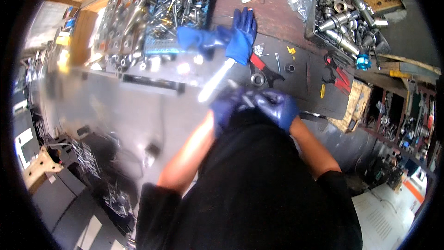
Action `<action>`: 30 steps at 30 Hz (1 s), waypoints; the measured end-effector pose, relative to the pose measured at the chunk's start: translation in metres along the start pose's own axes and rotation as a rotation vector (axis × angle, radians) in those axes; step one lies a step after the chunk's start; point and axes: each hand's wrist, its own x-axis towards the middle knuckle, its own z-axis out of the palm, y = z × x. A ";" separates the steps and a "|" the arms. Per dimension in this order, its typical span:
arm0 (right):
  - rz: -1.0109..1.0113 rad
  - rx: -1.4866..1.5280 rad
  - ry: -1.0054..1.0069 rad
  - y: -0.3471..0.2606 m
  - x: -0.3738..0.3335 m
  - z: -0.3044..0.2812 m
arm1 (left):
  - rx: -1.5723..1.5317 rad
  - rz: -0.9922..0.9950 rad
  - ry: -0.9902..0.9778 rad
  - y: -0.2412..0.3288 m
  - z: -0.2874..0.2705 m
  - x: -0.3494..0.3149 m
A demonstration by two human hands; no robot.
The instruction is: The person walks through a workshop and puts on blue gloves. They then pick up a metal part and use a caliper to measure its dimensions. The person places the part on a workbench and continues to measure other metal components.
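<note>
My left hand (226, 105) and my right hand (279, 107) are close together in front of my body at the bench edge, both in dark blue coated gloves. Their fingers are bent inward and closed. A greyish, shiny bit shows between them, too blurred and covered to name. Just beyond lies a pale, long, smeared object (216, 81), its far end meeting a loose blue glove (241, 39). Another blue glove (199, 38) lies left of that one. Past my right hand sit a metal ring (257, 79) and a red-handled black fork-ended tool (268, 70).
At the back left, a blue tray (162, 46) holds many cutting bits beside a rack of metal holders (121, 23). A grey bin (311, 28) of tool holders stands back right. Red-handled tools (341, 79) and a yellow piece (322, 91) lie on the right; shelves (393, 111) stand beyond.
</note>
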 end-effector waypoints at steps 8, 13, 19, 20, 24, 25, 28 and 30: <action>0.569 0.866 -0.575 0.066 0.099 0.139 | 0.168 0.131 0.360 0.053 -0.042 -0.143; 0.637 1.078 -0.192 -0.008 0.101 0.177 | -0.155 0.145 0.310 0.041 -0.057 -0.177; 0.492 1.104 -0.155 -0.076 0.038 0.093 | -0.023 0.279 0.169 0.068 -0.091 -0.165; 0.609 1.273 -0.184 -0.081 0.030 0.076 | 0.033 0.299 0.136 0.078 -0.098 -0.161; 0.104 0.791 -0.188 -0.086 -0.010 0.067 | 0.225 0.249 -0.018 0.116 -0.140 -0.143; -0.091 0.465 -0.161 -0.094 -0.017 0.068 | 0.249 0.267 -0.058 0.123 -0.147 -0.138; -0.219 0.058 -0.155 -0.120 -0.039 0.083 | 0.270 0.314 -0.165 0.141 -0.170 -0.128; 0.220 0.553 -0.243 -0.135 -0.053 0.091 | 0.197 0.359 -0.242 0.150 -0.174 -0.123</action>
